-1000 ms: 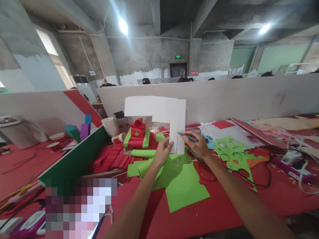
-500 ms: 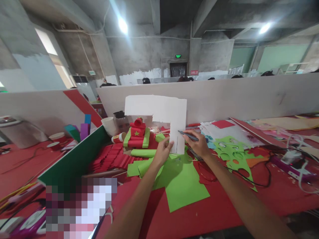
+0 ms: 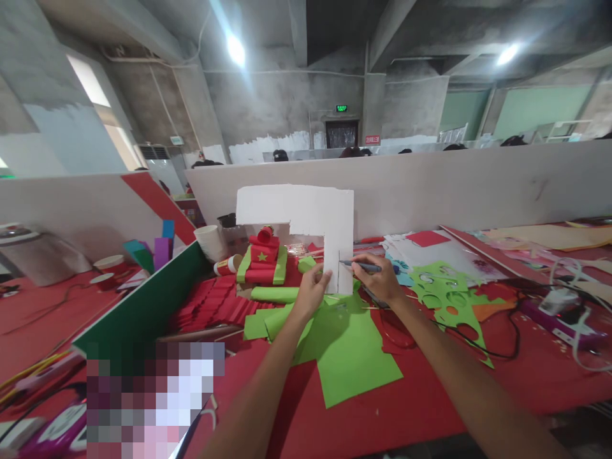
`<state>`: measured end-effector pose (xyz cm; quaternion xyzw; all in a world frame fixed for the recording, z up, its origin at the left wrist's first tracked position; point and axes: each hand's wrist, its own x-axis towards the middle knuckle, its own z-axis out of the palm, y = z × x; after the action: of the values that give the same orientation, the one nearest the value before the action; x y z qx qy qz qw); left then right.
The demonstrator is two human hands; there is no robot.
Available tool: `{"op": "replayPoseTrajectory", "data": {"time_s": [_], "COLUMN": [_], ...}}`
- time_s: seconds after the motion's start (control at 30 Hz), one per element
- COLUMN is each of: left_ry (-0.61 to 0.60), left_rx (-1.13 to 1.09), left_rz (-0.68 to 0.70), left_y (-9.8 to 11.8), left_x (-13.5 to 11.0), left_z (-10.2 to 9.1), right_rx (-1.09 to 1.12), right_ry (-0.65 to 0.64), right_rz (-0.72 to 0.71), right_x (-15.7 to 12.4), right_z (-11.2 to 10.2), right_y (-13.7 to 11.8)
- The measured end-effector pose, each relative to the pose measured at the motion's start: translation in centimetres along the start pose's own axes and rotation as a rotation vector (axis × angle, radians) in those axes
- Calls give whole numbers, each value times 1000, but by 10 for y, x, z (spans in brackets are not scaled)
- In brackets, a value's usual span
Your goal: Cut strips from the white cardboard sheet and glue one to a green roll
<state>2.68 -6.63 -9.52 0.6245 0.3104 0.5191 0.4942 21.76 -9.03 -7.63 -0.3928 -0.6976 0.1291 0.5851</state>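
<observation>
My left hand [image 3: 313, 287] pinches the lower left edge of a white board piece [image 3: 296, 205], which is cut in a sideways L shape and held upright over the table. In my right hand [image 3: 377, 277] is a dark marker pen [image 3: 366, 266], its tip at the board's lower leg. A dark line runs up that leg to the tip. Below my hands lie bright green paper sheets [image 3: 356, 366]. Left of the board stands a small red and green paper model [image 3: 262, 256] with a yellow star.
Pleated red paper [image 3: 205, 303] lies beside a dark green board [image 3: 148, 299]. A paper cup [image 3: 210, 242] stands behind. To the right are hole-cut green paper [image 3: 447, 293], a purple power strip [image 3: 564, 322] and cables. A white partition [image 3: 454, 185] crosses the back.
The white board has shifted slightly left. The dark line on its leg reaches higher, and the pen tip now rests near the line's upper part.
</observation>
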Motion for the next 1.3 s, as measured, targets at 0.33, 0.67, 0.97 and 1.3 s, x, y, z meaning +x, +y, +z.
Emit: {"op": "replayPoseTrajectory", "data": {"time_s": [0.33, 0.67, 0.97, 1.3], "left_ry": [-1, -2, 3, -19], "left_rx": [26, 26, 28, 17], "left_rz": [-14, -14, -27, -37], "left_y": [5, 4, 9, 8], "left_x": [-3, -2, -7, -8], "left_z": [0, 1, 2, 2], "right_rx": [0, 0, 25, 26], "right_ry": [-7, 23, 59, 96], "right_rz": [-7, -17, 7, 18], "right_x": [0, 0, 2, 3], "right_z": [-1, -1, -3, -5], "right_y": [0, -2, -2, -3]}}
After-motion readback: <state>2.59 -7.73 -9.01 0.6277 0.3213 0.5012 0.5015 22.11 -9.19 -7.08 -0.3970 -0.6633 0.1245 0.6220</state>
